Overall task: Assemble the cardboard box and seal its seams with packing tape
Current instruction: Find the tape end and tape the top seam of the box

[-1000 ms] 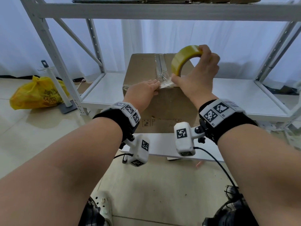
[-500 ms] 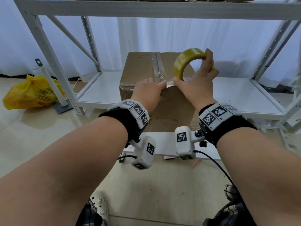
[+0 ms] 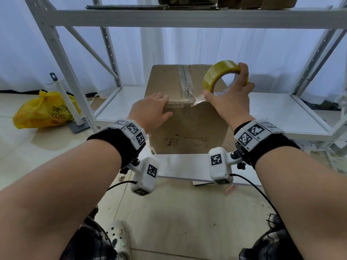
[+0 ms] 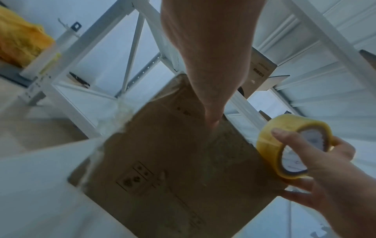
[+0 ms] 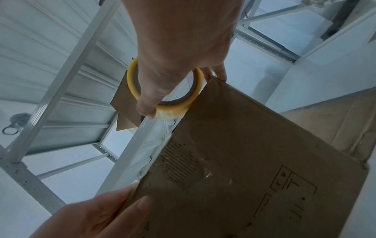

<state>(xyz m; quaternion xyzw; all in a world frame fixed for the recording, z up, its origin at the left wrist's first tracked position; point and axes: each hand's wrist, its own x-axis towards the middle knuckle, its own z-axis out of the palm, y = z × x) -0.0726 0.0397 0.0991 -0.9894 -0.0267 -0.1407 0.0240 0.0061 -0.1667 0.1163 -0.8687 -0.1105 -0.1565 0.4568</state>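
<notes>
Right hand (image 3: pixel 228 102) grips tape roll (image 3: pixel 221 75); left hand (image 3: pixel 150 109) presses box (image 3: pixel 187 128).

1. Above the cardboard box (image 3: pixel 187 117): open air up to the upper shelf beam (image 3: pixel 187 20).
2. Left of it: bare lower shelf (image 3: pixel 129 104), bounded by the rack upright (image 3: pixel 62 59) and diagonal brace (image 3: pixel 90 47).
3. Right of it: wide bare shelf surface, right upright (image 3: pixel 315 53) well apart.
4. In front: open floor (image 3: pixel 178 212).
</notes>
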